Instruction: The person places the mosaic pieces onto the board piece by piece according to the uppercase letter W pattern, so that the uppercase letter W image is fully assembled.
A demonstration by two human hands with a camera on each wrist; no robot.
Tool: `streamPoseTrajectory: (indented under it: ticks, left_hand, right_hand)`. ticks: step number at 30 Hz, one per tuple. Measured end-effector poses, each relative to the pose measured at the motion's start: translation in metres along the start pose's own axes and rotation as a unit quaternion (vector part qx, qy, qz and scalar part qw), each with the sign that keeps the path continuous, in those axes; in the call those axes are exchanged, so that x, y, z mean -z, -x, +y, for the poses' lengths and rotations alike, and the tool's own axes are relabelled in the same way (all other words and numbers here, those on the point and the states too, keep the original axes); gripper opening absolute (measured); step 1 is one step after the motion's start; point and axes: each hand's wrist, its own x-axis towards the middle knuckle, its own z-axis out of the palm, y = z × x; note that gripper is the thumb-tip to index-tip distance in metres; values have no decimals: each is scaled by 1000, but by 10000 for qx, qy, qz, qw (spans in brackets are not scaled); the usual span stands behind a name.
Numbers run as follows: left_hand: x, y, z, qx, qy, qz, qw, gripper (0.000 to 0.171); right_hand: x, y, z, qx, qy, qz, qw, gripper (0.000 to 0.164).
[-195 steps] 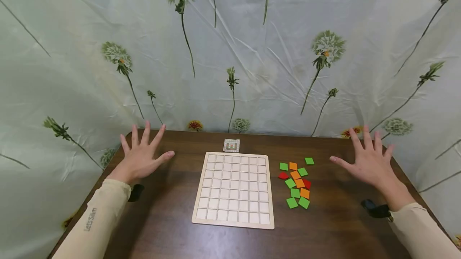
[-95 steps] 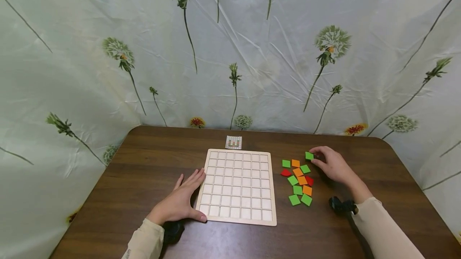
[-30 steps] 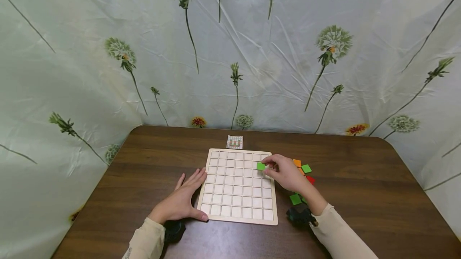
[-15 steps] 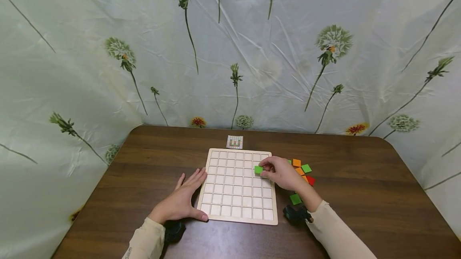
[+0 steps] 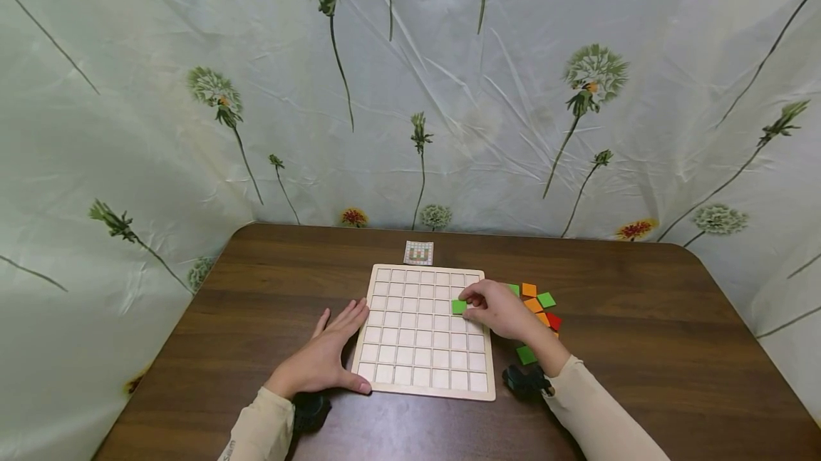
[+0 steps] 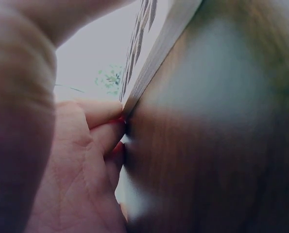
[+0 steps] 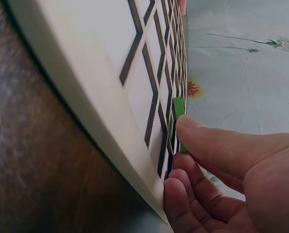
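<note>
A pale wooden board [image 5: 421,391] with a grid of square cells lies on the table. My right hand [image 5: 507,313] pinches a small green square tile [image 5: 458,307] between thumb and fingers, over a cell in the board's upper right part. In the right wrist view the tile [image 7: 178,108] stands tilted against the grid; whether it sits fully in a cell I cannot tell. My left hand [image 5: 323,360] rests at the board's left side, fingers extended along the edge and thumb at the near left corner. In the left wrist view its fingertips touch the board's edge [image 6: 151,63].
Loose green, orange [image 5: 529,290] and red [image 5: 554,321] tiles lie right of the board, partly hidden by my right hand and forearm. Behind the board lies a small printed card [image 5: 418,253] with a coloured grid pattern. A flowered curtain [image 5: 500,126] hangs behind the brown table [image 5: 628,318].
My right hand has taken the green tile from the right-hand group, carried it left over the board and lowered it to the grid. Earlier my left hand came to the board's edge; it stays there.
</note>
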Motion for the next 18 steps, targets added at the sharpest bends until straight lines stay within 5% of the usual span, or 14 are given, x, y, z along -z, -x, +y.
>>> streamPoseTrajectory:
  ticks: [18]
  left_hand:
    - [0, 0, 0, 0, 38, 10, 10000, 129]
  right_hand:
    - [-4, -4, -4, -219, 174, 70, 9996, 18]
